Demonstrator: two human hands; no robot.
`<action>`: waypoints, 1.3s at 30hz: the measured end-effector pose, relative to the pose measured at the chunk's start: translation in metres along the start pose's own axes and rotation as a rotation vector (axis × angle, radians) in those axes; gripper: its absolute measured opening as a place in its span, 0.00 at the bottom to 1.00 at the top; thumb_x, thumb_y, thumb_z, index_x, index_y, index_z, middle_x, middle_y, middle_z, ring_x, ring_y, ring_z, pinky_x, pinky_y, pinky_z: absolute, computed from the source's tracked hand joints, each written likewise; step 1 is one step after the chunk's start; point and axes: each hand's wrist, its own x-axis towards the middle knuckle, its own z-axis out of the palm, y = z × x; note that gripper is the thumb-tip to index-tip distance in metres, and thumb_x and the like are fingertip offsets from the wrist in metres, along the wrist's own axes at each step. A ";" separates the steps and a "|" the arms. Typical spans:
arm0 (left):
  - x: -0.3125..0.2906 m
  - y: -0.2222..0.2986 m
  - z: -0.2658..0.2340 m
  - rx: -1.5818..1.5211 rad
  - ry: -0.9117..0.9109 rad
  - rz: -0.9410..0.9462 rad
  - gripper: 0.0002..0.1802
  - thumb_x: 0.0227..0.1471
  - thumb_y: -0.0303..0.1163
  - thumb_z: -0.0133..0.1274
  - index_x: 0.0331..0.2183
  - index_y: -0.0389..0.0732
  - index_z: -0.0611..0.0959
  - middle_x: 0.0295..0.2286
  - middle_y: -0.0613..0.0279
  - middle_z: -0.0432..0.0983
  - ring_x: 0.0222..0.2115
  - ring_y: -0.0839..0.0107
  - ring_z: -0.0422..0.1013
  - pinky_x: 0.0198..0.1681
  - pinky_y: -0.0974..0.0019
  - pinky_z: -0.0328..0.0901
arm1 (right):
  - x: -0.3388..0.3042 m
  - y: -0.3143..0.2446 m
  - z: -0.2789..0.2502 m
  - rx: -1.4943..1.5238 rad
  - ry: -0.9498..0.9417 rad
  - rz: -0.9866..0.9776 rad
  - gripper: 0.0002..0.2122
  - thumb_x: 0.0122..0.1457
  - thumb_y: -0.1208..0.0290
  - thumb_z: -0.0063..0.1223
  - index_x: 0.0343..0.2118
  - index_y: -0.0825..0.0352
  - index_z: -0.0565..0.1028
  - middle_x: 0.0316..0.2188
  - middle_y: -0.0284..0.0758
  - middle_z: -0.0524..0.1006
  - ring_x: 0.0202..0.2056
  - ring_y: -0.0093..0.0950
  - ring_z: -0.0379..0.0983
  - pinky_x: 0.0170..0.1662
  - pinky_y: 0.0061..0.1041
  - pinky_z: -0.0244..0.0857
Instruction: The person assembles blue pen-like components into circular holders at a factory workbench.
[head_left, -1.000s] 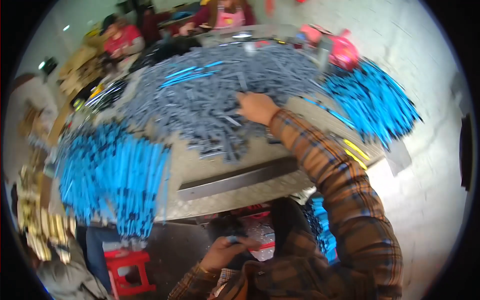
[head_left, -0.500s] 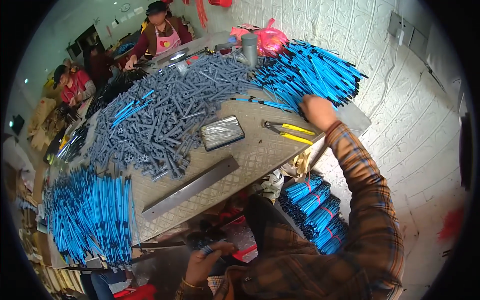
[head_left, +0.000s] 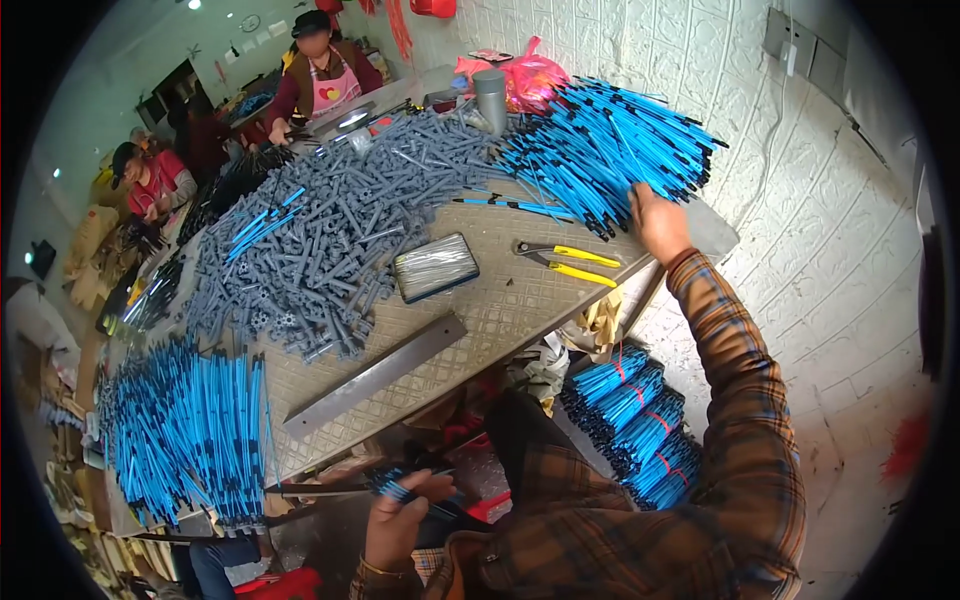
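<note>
My left hand (head_left: 395,525) is low in front of the table, closed round a small bunch of thin blue rods with black parts (head_left: 392,482). Much of that bunch is hidden by the fingers. Over at the right, my right hand (head_left: 662,225) is at the near side of a big heap of blue rods with black ends (head_left: 615,145). Its fingers are curled together against the rod ends, and what they pinch is hidden. Yellow-handled pincers (head_left: 570,262) lie on the table, left of this hand.
Grey plastic pieces (head_left: 320,230) are heaped mid-table. Nearer lie a flat box of thin metallic pieces (head_left: 437,268) and a dark metal bar (head_left: 375,375). More blue rods (head_left: 190,430) cover the left corner; tied bundles (head_left: 635,430) are stacked below. A co-worker (head_left: 325,75) is across the table.
My right hand has shifted a little right along the heap's near side. My left hand has turned slightly, showing more of the blue rods. The whole view has shifted a little.
</note>
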 end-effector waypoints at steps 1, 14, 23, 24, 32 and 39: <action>0.001 -0.001 0.000 0.001 0.007 0.002 0.17 0.52 0.24 0.43 0.46 0.35 0.71 0.41 0.42 0.70 0.41 0.53 0.69 0.47 0.54 0.61 | 0.006 -0.004 -0.003 0.027 0.020 0.005 0.08 0.57 0.66 0.42 0.35 0.65 0.66 0.19 0.43 0.72 0.21 0.42 0.71 0.23 0.38 0.64; 0.033 0.026 0.018 -0.376 0.302 0.384 0.12 0.51 0.27 0.47 0.40 0.37 0.72 0.33 0.54 0.72 0.36 0.65 0.69 0.41 0.62 0.63 | -0.034 -0.140 -0.047 0.738 0.128 -0.303 0.08 0.55 0.74 0.43 0.37 0.68 0.69 0.27 0.47 0.72 0.29 0.44 0.69 0.30 0.35 0.62; 0.052 0.046 0.009 -0.414 0.480 0.834 0.07 0.49 0.26 0.52 0.33 0.43 0.72 0.25 0.65 0.70 0.26 0.73 0.68 0.33 0.68 0.63 | -0.154 -0.223 -0.063 0.993 0.101 -0.826 0.11 0.43 0.80 0.50 0.33 0.63 0.71 0.17 0.36 0.63 0.18 0.35 0.60 0.20 0.33 0.51; 0.049 0.046 0.011 -0.402 0.497 0.821 0.07 0.49 0.26 0.52 0.32 0.43 0.72 0.24 0.65 0.70 0.25 0.73 0.68 0.33 0.69 0.63 | -0.158 -0.227 -0.065 1.019 0.090 -0.828 0.10 0.44 0.81 0.49 0.32 0.63 0.70 0.16 0.36 0.63 0.17 0.35 0.59 0.19 0.33 0.50; 0.035 0.031 0.023 -0.206 0.663 0.630 0.04 0.52 0.26 0.46 0.32 0.41 0.69 0.25 0.59 0.71 0.21 0.71 0.68 0.30 0.69 0.63 | -0.192 -0.215 -0.025 1.086 -0.216 -0.606 0.10 0.49 0.76 0.50 0.36 0.61 0.70 0.22 0.36 0.68 0.22 0.36 0.64 0.23 0.34 0.56; 0.033 0.029 0.021 -0.478 0.074 0.676 0.07 0.51 0.27 0.48 0.35 0.41 0.72 0.25 0.57 0.72 0.26 0.70 0.68 0.34 0.62 0.64 | -0.164 -0.194 -0.062 1.212 -0.560 -0.487 0.16 0.54 0.66 0.47 0.47 0.62 0.67 0.36 0.43 0.72 0.38 0.40 0.69 0.41 0.33 0.64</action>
